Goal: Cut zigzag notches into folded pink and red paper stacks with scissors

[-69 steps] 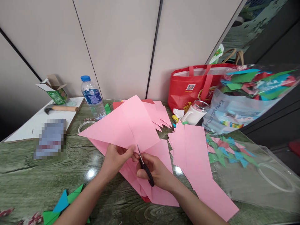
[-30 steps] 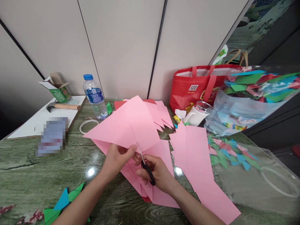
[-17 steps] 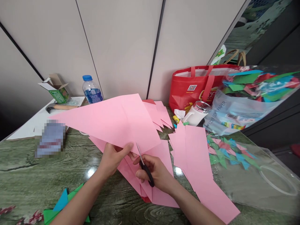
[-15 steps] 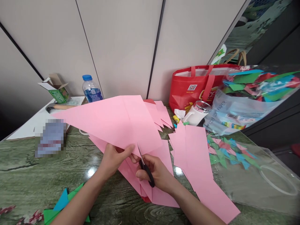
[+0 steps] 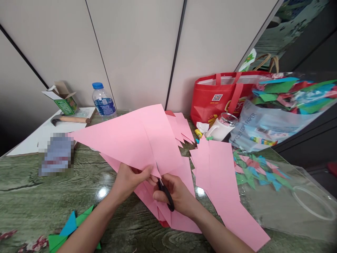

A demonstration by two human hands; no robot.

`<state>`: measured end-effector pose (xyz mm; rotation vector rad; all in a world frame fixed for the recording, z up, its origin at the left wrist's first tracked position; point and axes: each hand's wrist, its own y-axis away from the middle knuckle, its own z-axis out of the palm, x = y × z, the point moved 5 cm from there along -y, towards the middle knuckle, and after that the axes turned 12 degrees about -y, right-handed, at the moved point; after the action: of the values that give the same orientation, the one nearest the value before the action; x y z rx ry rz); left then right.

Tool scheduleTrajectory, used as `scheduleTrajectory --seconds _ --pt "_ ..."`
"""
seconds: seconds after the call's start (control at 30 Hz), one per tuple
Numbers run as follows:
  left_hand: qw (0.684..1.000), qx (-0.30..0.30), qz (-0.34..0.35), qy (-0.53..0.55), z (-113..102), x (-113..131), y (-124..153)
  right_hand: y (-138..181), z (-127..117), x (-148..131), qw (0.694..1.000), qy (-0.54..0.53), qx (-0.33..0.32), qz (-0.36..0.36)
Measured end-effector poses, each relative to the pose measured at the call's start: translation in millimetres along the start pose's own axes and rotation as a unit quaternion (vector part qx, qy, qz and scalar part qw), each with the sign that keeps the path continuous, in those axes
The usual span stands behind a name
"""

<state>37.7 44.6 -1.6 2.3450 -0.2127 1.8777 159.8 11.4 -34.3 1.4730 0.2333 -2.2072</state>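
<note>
My left hand (image 5: 130,181) pinches the near corner of a large pink paper sheet (image 5: 126,137) and holds it raised over the green marbled table (image 5: 31,203). My right hand (image 5: 176,193) grips small black-handled scissors (image 5: 163,185), blades pointing up into the sheet along its centre crease. Beneath both hands lies a stack of more pink sheets (image 5: 173,214). Long pink cut strips (image 5: 223,186) lie just right of my right hand.
At the back left are a water bottle (image 5: 103,101), a small open box (image 5: 62,99), a hammer (image 5: 68,119) and a white board (image 5: 34,137). A red bag (image 5: 218,96), white mug (image 5: 219,127), plastic bags of coloured paper (image 5: 279,105) and folded pieces (image 5: 252,170) fill the right. Green and blue pieces (image 5: 68,230) lie near left.
The raised sheet spread wider to the left, hiding the tape ring and the bottle's lower part. The scissors stayed at the crease, blades working a little along it.
</note>
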Motion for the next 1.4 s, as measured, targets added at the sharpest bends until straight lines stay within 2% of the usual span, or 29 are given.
scheduleTrajectory --seconds 0.63,0.93,1.13,1.4 --pt "0.999 -0.018 -0.016 0.045 2 -5 -1 -1 -2 6 1.0 -0.001 0.015 0.002" --pt "0.999 -0.004 -0.013 0.05 1 -6 -1 -3 -3 11 1.0 -0.02 0.022 -0.001" --pt "0.998 -0.037 -0.015 0.055 7 -7 1 -2 -6 12 0.998 -0.046 0.047 0.012" --pt "0.998 -0.019 -0.03 0.049 6 -7 1 -5 -8 17 0.997 -0.052 0.051 0.004"
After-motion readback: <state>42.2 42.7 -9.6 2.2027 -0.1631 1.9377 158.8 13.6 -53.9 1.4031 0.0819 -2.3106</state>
